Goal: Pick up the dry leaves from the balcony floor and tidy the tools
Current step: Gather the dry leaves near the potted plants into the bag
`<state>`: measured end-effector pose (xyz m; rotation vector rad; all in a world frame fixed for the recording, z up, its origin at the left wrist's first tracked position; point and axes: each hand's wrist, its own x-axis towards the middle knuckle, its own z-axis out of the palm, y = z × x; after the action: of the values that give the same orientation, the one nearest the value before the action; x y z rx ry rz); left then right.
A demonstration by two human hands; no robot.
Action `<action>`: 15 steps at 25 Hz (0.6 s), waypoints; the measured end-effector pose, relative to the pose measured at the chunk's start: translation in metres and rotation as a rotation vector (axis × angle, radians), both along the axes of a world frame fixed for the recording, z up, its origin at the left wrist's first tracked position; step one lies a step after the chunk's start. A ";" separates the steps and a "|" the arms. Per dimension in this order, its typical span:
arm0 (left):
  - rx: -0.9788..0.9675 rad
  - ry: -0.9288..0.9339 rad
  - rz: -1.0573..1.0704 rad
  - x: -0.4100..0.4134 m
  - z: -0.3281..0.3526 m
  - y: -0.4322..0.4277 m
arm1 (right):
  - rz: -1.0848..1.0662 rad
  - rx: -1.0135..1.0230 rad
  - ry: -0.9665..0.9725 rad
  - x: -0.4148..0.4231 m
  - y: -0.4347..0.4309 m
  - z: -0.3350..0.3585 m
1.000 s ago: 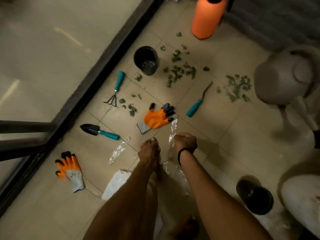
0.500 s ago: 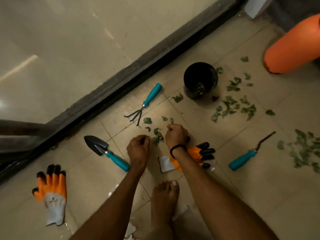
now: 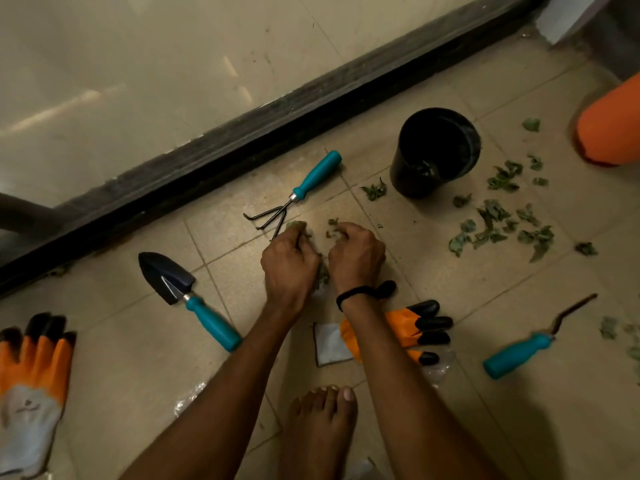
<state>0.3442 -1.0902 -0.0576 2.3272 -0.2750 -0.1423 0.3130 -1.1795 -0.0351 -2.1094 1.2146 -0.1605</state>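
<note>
While left hand [image 3: 289, 268] flanks right hand [image 3: 356, 258], curled fingers [image 3: 346, 231] clutch leaves [image 3: 323, 277].

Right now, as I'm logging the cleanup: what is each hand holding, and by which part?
The left hand and right hand each clutch a small clump of dry leaves, bunched whole under curled fingers. No tool is held.

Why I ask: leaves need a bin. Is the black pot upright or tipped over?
Upright: the black pot stands on its base on the floor, open mouth facing up.
</note>
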 end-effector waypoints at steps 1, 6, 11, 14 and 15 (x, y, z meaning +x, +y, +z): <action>-0.008 -0.007 -0.009 0.000 0.000 0.001 | -0.018 -0.008 -0.002 -0.001 -0.001 -0.001; 0.048 -0.040 -0.118 0.015 0.013 0.021 | 0.005 0.086 -0.045 -0.006 -0.005 -0.003; 0.141 -0.005 -0.104 0.017 0.007 0.019 | 0.058 0.063 0.017 -0.013 -0.013 -0.004; 0.192 0.014 -0.093 0.004 0.003 0.009 | 0.025 0.001 0.032 -0.018 -0.011 -0.008; 0.208 0.020 -0.081 0.000 0.004 0.008 | 0.009 -0.026 0.039 -0.019 -0.009 -0.008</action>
<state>0.3446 -1.0823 -0.0532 2.5199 -0.3588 -0.2448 0.2940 -1.1888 -0.0433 -2.1494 1.2317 -0.1332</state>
